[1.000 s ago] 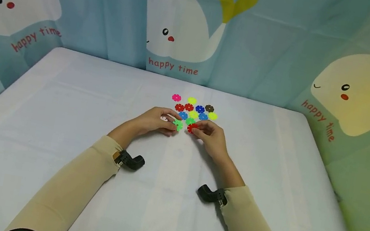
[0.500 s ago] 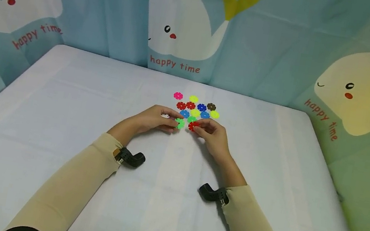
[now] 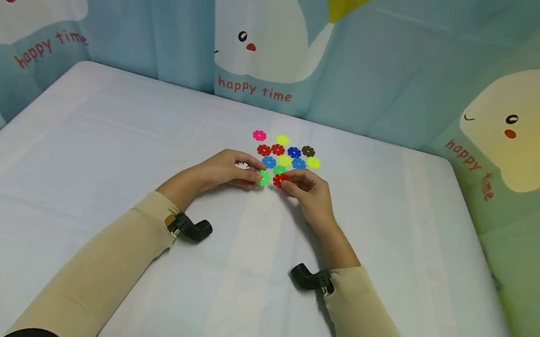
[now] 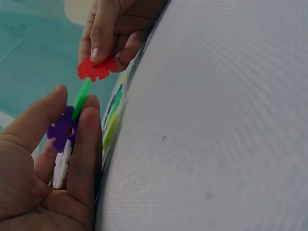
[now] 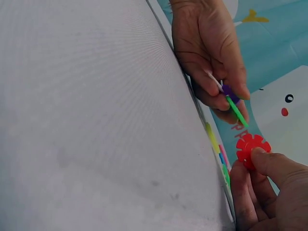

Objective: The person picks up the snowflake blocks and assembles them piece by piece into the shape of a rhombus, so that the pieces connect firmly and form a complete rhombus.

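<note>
My left hand [image 3: 222, 170] holds a short chain of notched plastic discs between thumb and fingers. The chain joins a white disc [image 4: 61, 168], a purple disc [image 4: 58, 132] and a green disc [image 4: 80, 99], whose free edge points toward the other hand. With thumb and fingertips, my right hand [image 3: 317, 199] pinches a red disc [image 5: 252, 144]. In the left wrist view, the red disc's notched rim is right at the green disc's tip. Fingers cover part of the purple and white discs in the head view.
Just beyond the hands, several loose discs lie flat in a cluster, among them a pink disc [image 3: 259, 136], a brown disc [image 3: 308, 151] and a dark blue disc [image 3: 294, 153]. A whale-printed curtain [image 3: 390, 93] hangs behind the white-covered table [image 3: 89, 162].
The red disc and the green disc have come slightly closer together. Both hands keep their grips, and the loose discs stay where they lay.
</note>
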### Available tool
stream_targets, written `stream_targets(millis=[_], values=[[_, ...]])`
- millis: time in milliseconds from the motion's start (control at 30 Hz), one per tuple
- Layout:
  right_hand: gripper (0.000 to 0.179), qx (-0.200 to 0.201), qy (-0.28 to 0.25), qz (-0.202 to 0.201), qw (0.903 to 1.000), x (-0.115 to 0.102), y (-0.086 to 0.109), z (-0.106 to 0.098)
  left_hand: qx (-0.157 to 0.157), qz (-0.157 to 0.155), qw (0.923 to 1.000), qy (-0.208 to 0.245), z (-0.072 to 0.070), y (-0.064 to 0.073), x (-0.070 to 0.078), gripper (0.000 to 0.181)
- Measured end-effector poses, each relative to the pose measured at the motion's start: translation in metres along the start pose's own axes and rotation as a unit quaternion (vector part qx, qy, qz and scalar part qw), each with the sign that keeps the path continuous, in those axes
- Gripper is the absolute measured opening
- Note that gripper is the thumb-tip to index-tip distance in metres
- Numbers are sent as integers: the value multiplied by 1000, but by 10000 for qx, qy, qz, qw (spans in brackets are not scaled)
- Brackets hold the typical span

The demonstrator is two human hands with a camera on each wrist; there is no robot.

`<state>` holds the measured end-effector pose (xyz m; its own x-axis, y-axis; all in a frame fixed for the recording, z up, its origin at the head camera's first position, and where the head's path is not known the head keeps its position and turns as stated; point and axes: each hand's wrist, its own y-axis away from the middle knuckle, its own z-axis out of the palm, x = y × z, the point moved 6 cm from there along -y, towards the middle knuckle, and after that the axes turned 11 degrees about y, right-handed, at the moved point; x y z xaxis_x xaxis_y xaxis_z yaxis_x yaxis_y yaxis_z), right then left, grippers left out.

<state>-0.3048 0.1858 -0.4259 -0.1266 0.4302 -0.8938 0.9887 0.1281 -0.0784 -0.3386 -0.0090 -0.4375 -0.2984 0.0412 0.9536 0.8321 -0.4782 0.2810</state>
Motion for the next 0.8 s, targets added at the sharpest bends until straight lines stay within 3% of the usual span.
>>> stream_targets(millis=[333, 800], values=[[23, -4, -60, 118, 9999, 0, -2, -2, -352, -86, 9991, 232, 0, 1, 2, 35], [20, -1, 34, -62, 10000, -1, -3, -1, -178, 175, 9980, -572, -6, -1, 4, 36]])
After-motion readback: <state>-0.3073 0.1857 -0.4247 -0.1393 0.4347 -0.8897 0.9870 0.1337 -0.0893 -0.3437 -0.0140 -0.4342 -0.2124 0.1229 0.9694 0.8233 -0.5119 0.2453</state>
